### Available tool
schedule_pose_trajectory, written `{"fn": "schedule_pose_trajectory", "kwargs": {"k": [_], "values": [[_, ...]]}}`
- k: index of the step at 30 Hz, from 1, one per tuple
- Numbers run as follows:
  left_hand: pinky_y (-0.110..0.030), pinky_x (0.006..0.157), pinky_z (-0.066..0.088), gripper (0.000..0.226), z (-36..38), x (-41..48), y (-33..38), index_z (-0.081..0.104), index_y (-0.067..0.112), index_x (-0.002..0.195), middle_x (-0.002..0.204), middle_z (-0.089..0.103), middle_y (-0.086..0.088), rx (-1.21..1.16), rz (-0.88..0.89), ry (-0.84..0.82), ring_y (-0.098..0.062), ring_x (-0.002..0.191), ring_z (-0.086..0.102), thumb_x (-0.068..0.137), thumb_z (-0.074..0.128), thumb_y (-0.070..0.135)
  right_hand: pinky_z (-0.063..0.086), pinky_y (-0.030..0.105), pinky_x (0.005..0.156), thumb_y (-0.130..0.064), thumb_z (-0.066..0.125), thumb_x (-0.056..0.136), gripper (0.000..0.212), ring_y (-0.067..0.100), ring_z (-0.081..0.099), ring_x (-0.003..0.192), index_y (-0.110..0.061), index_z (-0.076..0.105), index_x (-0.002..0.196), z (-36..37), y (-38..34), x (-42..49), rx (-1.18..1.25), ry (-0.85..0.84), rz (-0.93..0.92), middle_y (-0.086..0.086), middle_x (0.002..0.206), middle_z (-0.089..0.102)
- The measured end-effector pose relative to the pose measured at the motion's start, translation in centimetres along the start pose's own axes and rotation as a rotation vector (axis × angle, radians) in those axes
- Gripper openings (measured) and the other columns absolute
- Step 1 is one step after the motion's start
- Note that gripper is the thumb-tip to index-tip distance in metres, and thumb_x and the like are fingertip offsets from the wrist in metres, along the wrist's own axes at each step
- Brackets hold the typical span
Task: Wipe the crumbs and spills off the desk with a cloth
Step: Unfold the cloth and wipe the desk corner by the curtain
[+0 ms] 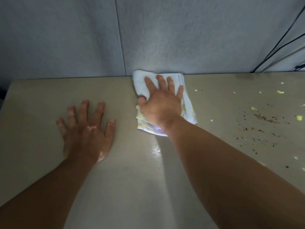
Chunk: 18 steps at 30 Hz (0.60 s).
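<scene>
A folded white cloth [142,83], stained yellow along its near edge, lies on the beige desk [128,171] against the back wall. My right hand [162,104] presses flat on it, fingers spread and straight, thumb tucked at its left edge. My left hand [85,129] rests flat on the bare desk to the left, fingers spread, holding nothing. Brown crumbs [265,119] and yellow-green bits [299,117] are scattered over the desk's right part, apart from the cloth.
A grey panelled wall [148,35] rises right behind the desk. Black cables [280,40] hang down at the upper right corner. A wet shiny streak [156,150] shows on the desk just below the cloth.
</scene>
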<state>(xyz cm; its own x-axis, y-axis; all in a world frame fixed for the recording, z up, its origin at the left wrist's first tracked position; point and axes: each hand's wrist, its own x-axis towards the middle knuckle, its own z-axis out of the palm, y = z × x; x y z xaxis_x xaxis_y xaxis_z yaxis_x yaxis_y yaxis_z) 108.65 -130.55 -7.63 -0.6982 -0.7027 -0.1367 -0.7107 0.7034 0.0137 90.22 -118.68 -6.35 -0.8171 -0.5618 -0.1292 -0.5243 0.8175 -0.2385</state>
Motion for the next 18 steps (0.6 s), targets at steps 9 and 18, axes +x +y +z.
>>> {"fn": "schedule_pose_trajectory", "kwargs": {"k": [9, 18], "values": [[-0.064, 0.122, 0.009, 0.066, 0.2, 0.1, 0.0, 0.015, 0.042, 0.158, 0.169, 0.010, -0.003, -0.023, -0.020, -0.008, -0.039, 0.154, 0.008, 0.097, 0.014, 0.067, 0.006, 0.069, 0.122, -0.058, 0.031, 0.098, 0.067, 0.033, 0.008, 0.158, -0.038, 0.019, 0.161, -2.9, 12.7, -2.7, -0.023, 0.102, 0.368, 0.004, 0.171, 0.016], [-0.066, 0.122, 0.001, 0.067, 0.2, 0.2, 0.2, 0.008, 0.044, 0.159, 0.171, 0.003, 0.000, -0.030, -0.023, -0.034, -0.038, 0.156, 0.001, 0.096, 0.010, 0.069, 0.008, 0.069, 0.122, -0.056, 0.025, 0.094, 0.068, 0.033, 0.009, 0.158, -0.044, 0.020, 0.160, -1.5, 9.0, -10.9, -0.078, 0.016, 0.194, -0.001, 0.172, 0.016]]}}
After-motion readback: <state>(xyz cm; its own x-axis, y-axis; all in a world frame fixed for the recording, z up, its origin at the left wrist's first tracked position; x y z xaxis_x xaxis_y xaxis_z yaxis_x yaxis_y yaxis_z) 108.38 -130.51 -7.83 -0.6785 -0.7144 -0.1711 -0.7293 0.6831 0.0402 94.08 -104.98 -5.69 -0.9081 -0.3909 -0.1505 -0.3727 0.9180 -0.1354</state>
